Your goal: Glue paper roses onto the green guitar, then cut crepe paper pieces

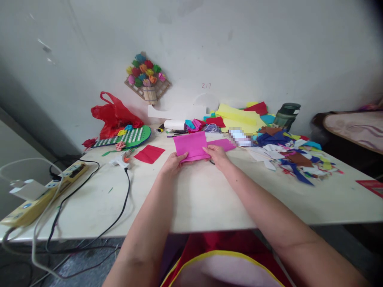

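Observation:
A folded pink paper sheet (190, 145) is held up just above the white table (209, 199), near its middle. My left hand (172, 163) pinches its lower left corner. My right hand (218, 155) grips its lower right edge with the fingers closed on the paper. A second pink piece (223, 143) lies flat just behind my right hand. A red paper square (149, 154) lies on the table to the left of my hands.
Coloured paper scraps (295, 157) and yellow sheets (237, 117) cover the right back. A glue gun (121, 159) with black cord, a power strip (42, 193), a red plastic bag (115, 115), a green board (128, 137) and a dark green bottle (286, 115) stand around. A paper-flower craft (147, 77) hangs on the wall.

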`<state>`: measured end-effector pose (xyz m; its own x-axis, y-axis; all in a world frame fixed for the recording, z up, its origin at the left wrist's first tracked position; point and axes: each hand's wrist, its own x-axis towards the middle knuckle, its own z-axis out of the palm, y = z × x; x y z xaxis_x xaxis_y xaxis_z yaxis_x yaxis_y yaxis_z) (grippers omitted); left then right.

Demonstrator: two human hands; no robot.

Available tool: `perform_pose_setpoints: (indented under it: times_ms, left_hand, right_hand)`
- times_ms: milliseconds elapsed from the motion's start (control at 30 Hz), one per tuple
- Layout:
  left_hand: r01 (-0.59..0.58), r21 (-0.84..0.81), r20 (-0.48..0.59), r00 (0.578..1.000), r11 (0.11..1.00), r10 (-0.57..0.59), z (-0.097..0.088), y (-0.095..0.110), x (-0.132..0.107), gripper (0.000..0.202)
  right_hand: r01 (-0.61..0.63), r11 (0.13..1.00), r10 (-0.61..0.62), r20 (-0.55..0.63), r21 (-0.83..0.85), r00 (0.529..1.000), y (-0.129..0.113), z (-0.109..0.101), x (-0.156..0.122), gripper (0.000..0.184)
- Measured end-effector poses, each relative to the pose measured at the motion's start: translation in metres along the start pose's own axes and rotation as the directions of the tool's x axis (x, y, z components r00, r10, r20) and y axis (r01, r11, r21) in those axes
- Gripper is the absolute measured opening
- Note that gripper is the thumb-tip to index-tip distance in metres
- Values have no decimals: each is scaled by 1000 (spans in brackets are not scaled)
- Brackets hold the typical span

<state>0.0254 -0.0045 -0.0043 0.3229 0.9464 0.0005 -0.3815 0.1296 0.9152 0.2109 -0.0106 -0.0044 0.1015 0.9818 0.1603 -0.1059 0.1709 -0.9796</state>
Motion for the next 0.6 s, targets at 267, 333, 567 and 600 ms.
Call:
perform_pose_setpoints:
  times_ms: [267, 333, 567, 600]
  left_hand:
    - [-75, -51, -80, 994, 996, 71, -11, 4, 1, 19]
    - [-94, -67, -96, 992, 993, 87, -11, 4, 1, 18]
    - [-92, -86, -124, 989, 992, 81, -12, 5, 1, 16]
    - [-91, -84, -126, 989, 992, 80, -12, 6, 1, 16]
  right_hand:
    - [2, 322, -167, -54, -947, 985, -33, -34, 1, 29]
    - [-7, 108, -63, -14, -994, 998, -37, -39, 0, 33]
    - [135, -115, 130, 120, -984, 984, -31, -21, -8, 38]
    - [141, -128, 124, 125, -982, 984, -30, -18, -9, 38]
